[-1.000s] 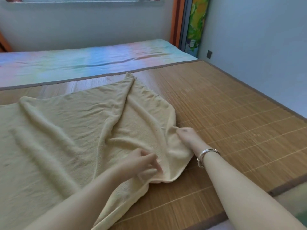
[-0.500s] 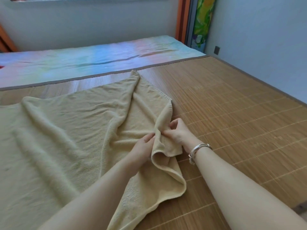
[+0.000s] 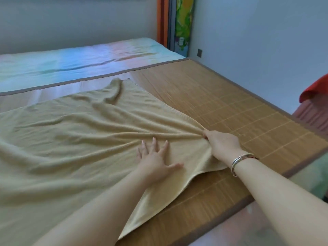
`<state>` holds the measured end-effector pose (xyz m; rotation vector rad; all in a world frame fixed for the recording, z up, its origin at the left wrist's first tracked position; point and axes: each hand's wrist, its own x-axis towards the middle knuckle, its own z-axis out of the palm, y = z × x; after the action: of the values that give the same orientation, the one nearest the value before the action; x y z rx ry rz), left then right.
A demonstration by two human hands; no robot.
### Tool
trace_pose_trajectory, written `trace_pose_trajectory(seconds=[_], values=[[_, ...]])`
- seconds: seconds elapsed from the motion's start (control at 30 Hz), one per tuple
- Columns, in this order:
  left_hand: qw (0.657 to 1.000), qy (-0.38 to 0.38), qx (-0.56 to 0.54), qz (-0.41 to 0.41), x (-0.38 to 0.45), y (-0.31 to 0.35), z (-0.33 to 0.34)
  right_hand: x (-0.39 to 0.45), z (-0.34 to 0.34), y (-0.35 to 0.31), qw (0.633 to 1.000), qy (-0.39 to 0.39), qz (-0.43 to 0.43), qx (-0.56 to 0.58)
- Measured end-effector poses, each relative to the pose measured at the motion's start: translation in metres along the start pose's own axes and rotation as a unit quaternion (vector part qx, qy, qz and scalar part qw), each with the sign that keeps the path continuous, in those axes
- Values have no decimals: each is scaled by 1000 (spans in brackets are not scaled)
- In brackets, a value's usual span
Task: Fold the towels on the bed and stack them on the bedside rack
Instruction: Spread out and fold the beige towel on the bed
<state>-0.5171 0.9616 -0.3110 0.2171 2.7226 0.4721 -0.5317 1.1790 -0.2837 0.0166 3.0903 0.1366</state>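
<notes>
Right hand (image 3: 221, 146) fingers pinch towel (image 3: 74, 139) edge; left hand (image 3: 154, 157) flat, fingers splayed on towel.

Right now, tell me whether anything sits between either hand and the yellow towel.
Nothing visible does. The left hand lies flat with spread fingers directly on the yellow towel, and the right hand grips its bunched right edge. Both touch the cloth on the bamboo mat. The bedside rack is not in view.
</notes>
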Motion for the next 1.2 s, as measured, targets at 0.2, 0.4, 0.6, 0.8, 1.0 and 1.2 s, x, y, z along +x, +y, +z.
trace_pose_trajectory(seconds=[0.2,0.4,0.6,0.8,1.0,1.2], values=[[998,32,7,46,4,39,8,-21,5,39,989,-94,107,-29],[988,144,-26,43,10,17,-12,-17,-1,10,992,-35,78,-88],[982,180,-17,-54,35,-51,-41,34,12,-58,982,32,-61,175],[981,174,-16,-86,99,-109,-76,111,13,-102,971,22,-62,230],[988,111,29,-101,154,-120,-82,200,20,-124,972,8,-126,197],[989,99,77,-75,192,-100,-86,247,33,-76,989,-45,-58,126]])
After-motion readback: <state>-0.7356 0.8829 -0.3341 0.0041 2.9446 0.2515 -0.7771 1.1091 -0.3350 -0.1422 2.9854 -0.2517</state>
